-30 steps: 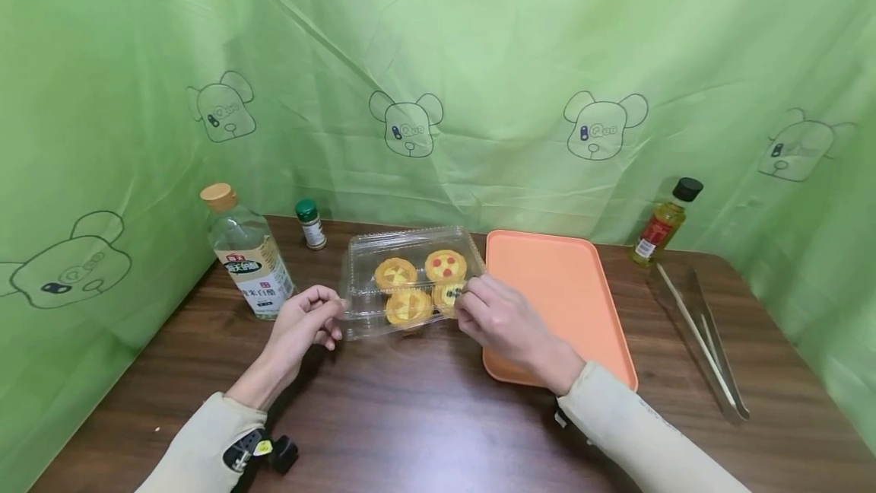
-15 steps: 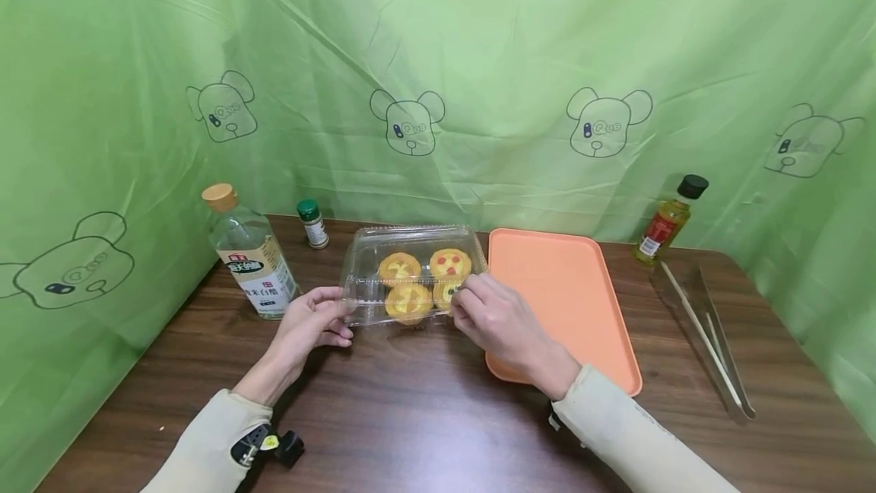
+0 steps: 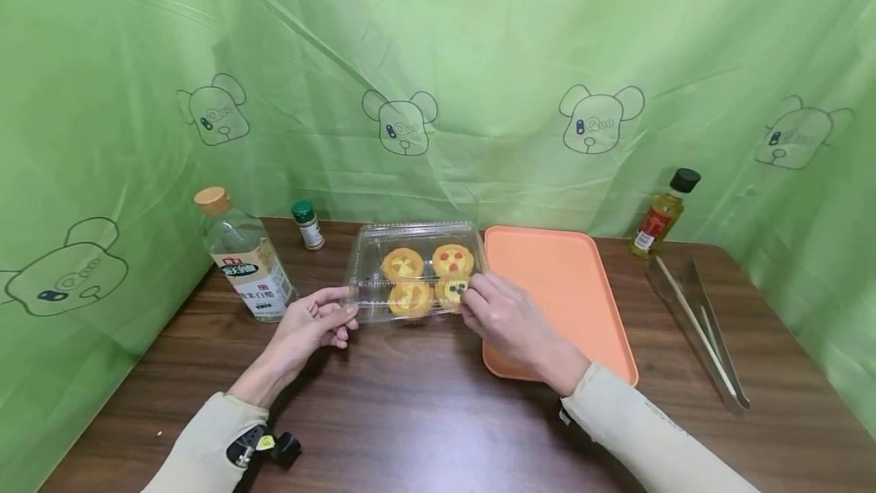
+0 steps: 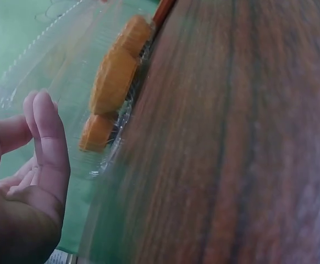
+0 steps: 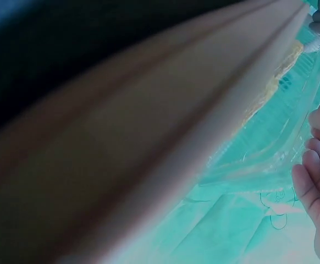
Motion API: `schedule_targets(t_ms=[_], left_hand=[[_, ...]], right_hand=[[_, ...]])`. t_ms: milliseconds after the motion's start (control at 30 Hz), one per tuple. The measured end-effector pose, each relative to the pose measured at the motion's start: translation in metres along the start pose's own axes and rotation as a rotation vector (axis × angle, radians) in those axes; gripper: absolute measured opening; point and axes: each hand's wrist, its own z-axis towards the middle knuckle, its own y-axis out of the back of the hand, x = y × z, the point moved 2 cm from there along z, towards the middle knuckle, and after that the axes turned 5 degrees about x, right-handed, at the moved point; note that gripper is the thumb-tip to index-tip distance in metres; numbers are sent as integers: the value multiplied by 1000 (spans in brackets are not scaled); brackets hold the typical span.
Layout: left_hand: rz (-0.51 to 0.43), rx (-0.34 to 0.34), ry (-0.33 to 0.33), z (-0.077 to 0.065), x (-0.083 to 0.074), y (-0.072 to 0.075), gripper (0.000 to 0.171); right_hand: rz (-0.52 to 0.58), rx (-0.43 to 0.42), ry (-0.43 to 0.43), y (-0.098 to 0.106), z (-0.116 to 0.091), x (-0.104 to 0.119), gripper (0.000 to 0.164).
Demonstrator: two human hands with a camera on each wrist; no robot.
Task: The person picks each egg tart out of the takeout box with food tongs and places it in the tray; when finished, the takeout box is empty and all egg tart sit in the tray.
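Left hand [image 3: 311,326] and right hand [image 3: 503,318] pinch a clear container [image 3: 371,253] at its front corners — four tarts [image 3: 402,265] inside, orange tray [image 3: 550,287] alongside.

The brown table [image 3: 404,409] bears an orange tray [image 3: 557,295], tongs [image 3: 695,327], a shaker [image 3: 309,228] and two bottles [image 3: 252,268] [image 3: 658,221]

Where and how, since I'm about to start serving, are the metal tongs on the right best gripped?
Probably around both legs of the tongs, close to their joined end, coming from above on the person's near side: that end points toward the person, while the spread tips point away.
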Motion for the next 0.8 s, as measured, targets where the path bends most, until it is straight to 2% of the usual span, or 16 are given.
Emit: schedule_targets(t_ms=[233,367,467,700,800], left_hand=[[7,-31,8,1,0,2,50],[9,-52,6,0,-1,4,49],[9,-57,7,-1,-3,3,49],[6,-84,21,-3,-6,0,47],[20,-101,21,-4,-8,-3,45]], right_hand=[[-5,14,-1,3,-9,-6,15],[0,30,-6,4,-14,-9,5],[-4,41,-6,5,-17,-11,3],[-57,63,-6,9,-24,-14,11],[-49,51,-9,10,-25,-13,2]])
